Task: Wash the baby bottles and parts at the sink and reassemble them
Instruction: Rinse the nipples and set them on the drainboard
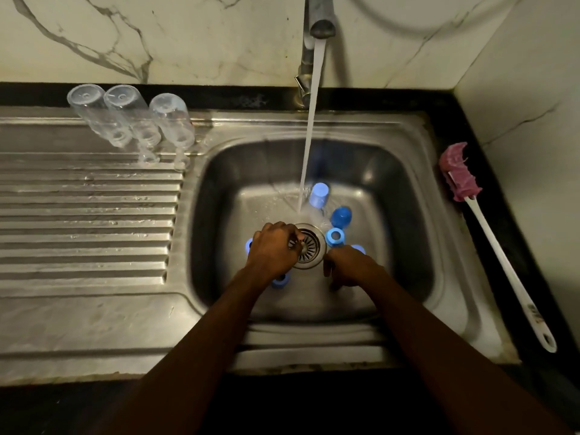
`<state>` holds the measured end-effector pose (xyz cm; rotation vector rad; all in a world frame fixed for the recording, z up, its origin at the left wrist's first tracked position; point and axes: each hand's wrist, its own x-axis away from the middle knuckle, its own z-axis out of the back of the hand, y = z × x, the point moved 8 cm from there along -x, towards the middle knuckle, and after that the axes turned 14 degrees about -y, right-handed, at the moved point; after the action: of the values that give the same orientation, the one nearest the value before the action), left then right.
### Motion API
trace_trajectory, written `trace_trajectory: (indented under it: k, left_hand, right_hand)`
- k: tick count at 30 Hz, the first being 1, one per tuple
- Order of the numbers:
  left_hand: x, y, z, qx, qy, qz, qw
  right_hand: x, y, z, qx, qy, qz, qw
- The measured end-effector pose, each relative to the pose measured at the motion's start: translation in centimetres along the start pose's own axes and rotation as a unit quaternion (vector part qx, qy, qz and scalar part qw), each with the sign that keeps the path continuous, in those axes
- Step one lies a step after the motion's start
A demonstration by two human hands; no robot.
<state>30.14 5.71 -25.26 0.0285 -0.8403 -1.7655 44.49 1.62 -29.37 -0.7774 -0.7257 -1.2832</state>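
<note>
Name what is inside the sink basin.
Running water, a drain strainer, a pale blue cap, a darker blue cap, a blue screw ring. The left hand and right hand partly cover three more blue parts; their kind is unclear.

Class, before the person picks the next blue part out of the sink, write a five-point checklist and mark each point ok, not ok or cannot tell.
1. Water running: ok, the tap pours a stream beside the drain.
2. Clear bottles out of the way: ok, they stand bases up on the drainboard.
3. Parts within reach: ok, a blue ring and blue caps lie round the drain.
4. Hands free: cannot tell, the left hand curls over the drain and the right hand points down.
5. Brush nearby: ok, it lies on the counter.
</note>
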Motion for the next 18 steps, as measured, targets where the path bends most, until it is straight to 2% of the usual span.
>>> trace_trajectory:
  k: [2,5,10,13,15,18]
  left_hand:
    - [0.0,0.2,-0.3,-0.002,0.004,-0.001,1.0]
    - [0.0,0.5,-0.7,-0.004,0.007,-0.001,1.0]
    - [-0.1,0.1,-1.1,-0.001,0.008,0.006,1.0]
    - [0.1,-0.2,-0.8,-0.005,0.01,0.008,1.0]
    - [-0.2,-0.5,-0.1,-0.007,0.008,0.017,1.0]
    - [-2.1,-1.1,1.0,0.004,-0.019,0.048,0.999]
  right_hand:
    - [0.5,0.0,-0.3,0.012,-0.013,-0.011,1.0]
    - [0.5,0.2,-0.9,-0.041,0.016,-0.016,0.999]
    - [0.5,-0.2,-0.9,-0.039,0.03,-0.012,0.999]
    - [0.2,0.1,0.8,-0.085,0.075,0.016,0.993]
    - [0.1,0.5,2.3,-0.238,0.127,0.068,0.961]
    - [0.1,1.5,4.8,-0.456,0.215,0.103,0.857]
